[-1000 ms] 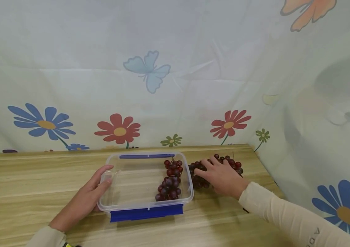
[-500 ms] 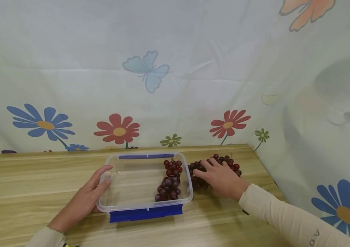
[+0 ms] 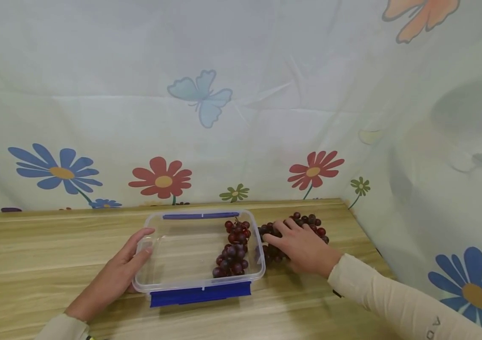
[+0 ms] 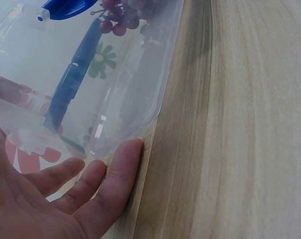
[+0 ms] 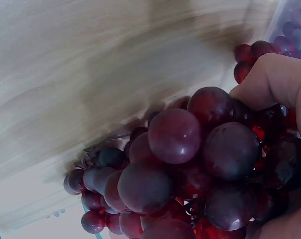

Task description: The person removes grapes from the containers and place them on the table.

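A clear plastic food container (image 3: 181,245) with blue side clips stands on the table, lid off. My left hand (image 3: 115,269) holds its left end, thumb and forefinger over the rim; in the left wrist view the other fingers (image 4: 118,174) touch its outer wall. Inside, along the right wall, lies a bunch of dark red grapes (image 3: 234,252). Just outside that wall, my right hand (image 3: 305,245) grips another bunch of grapes (image 5: 175,159) from above. In the right wrist view, some of these grapes are between its thumb and fingers; the hand covers the rest.
The wooden table (image 3: 54,245) spreads out on both sides of the container. A pale cloth (image 3: 109,118) printed with flowers and butterflies hangs behind the table and along the right. A blue clip (image 3: 200,293) juts from the container's near side.
My right hand and the grapes under it have shifted slightly left, towards the container. My left hand and the container have stayed in place.
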Tool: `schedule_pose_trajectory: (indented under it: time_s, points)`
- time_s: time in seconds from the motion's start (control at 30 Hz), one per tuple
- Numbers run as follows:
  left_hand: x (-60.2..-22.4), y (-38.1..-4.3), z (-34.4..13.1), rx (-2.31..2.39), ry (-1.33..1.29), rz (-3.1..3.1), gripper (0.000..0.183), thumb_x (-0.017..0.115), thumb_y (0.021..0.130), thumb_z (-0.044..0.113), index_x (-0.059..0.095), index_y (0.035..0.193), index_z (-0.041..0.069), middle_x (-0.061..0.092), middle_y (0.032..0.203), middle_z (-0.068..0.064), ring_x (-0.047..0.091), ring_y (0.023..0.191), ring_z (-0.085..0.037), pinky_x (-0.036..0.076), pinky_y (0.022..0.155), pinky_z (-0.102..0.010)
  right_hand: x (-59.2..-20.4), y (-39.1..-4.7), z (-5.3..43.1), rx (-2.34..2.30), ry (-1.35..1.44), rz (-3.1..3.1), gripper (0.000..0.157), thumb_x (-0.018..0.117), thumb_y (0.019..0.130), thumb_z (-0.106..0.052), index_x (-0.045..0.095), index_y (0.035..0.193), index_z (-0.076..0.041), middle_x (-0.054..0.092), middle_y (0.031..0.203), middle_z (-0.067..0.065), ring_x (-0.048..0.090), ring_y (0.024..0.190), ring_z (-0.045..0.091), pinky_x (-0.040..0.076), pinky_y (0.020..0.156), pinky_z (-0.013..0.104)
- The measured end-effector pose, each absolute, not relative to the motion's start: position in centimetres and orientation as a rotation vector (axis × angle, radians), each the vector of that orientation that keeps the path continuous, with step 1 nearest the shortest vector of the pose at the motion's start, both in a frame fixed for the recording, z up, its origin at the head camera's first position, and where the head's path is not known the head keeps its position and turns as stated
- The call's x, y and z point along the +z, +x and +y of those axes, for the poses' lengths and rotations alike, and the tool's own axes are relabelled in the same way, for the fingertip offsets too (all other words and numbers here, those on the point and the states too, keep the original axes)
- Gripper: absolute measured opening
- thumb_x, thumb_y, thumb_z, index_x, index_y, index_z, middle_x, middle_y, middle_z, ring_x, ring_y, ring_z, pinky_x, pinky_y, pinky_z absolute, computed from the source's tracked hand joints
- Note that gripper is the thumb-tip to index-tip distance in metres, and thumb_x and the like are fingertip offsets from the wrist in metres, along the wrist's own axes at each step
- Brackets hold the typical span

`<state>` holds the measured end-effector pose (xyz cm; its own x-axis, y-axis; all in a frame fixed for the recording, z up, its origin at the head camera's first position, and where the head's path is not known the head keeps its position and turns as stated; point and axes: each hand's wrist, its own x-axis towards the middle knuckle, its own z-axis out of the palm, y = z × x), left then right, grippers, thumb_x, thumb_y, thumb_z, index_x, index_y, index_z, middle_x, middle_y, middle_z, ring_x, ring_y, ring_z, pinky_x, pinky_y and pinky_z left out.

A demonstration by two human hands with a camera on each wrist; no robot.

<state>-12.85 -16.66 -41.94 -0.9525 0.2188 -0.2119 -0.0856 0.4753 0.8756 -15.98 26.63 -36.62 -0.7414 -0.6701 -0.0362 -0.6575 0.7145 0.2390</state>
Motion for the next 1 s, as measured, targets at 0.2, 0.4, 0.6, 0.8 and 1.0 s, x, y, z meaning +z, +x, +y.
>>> schedule_pose_trajectory:
  time_s: [0.2,0.4,0.6,0.8,1.0]
  points:
    - [-42.0,-12.8,-16.6,1.495,0.111,2.415,0.061,0.044,0.107,0.059,0.020,0.161,0.045,0.013,0.172,-0.026,0.048,0.136,-0.052,0.064,0.084,-0.047,-37.2,-16.1,26.8,-0.399,1.073,-2.880,0.059,0.084,0.086,-0.013,0.056,0.136,-0.028,0.057,0.127,0.007,0.056,0.111,0.030,0.059,0.074,0.055]
    - [-42.1,-12.8,-16.8,1.499,0.113,2.413,0.061,0.044,0.107,0.059,0.020,0.161,0.045,0.014,0.172,-0.026,0.047,0.138,-0.052,0.064,0.085,-0.047,-37.5,-16.3,27.1,-0.375,1.042,-2.886,0.059,0.084,0.084,-0.012,0.055,0.133,-0.029,0.058,0.130,0.008,0.057,0.115,0.032,0.059,0.077,0.059]
    - [-42.0,-12.8,-16.7,1.458,0.121,2.445,0.061,0.042,0.107,0.061,0.020,0.161,0.046,0.014,0.172,-0.026,0.042,0.143,-0.055,0.060,0.094,-0.056,-37.9,-16.4,27.6,-0.421,0.998,-2.906,0.061,0.086,0.084,-0.016,0.057,0.136,-0.030,0.057,0.134,0.009,0.057,0.118,0.034,0.059,0.080,0.061]
    - [-41.9,-12.9,-16.7,1.417,0.135,2.480,0.062,0.039,0.107,0.063,0.018,0.163,0.044,0.012,0.174,-0.023,0.034,0.149,-0.058,0.049,0.105,-0.069,-38.1,-16.3,27.7,-0.431,0.985,-2.900,0.060,0.085,0.085,-0.015,0.057,0.136,-0.030,0.056,0.134,0.010,0.057,0.119,0.035,0.058,0.081,0.061]
    - [-41.8,-12.9,-16.7,1.416,0.125,2.473,0.063,0.040,0.107,0.063,0.017,0.163,0.044,0.010,0.174,-0.023,0.033,0.149,-0.058,0.050,0.105,-0.068,-38.8,-16.3,27.6,-0.422,0.979,-2.929,0.059,0.081,0.089,-0.012,0.056,0.139,-0.031,0.054,0.133,0.010,0.056,0.122,0.036,0.058,0.081,0.063]
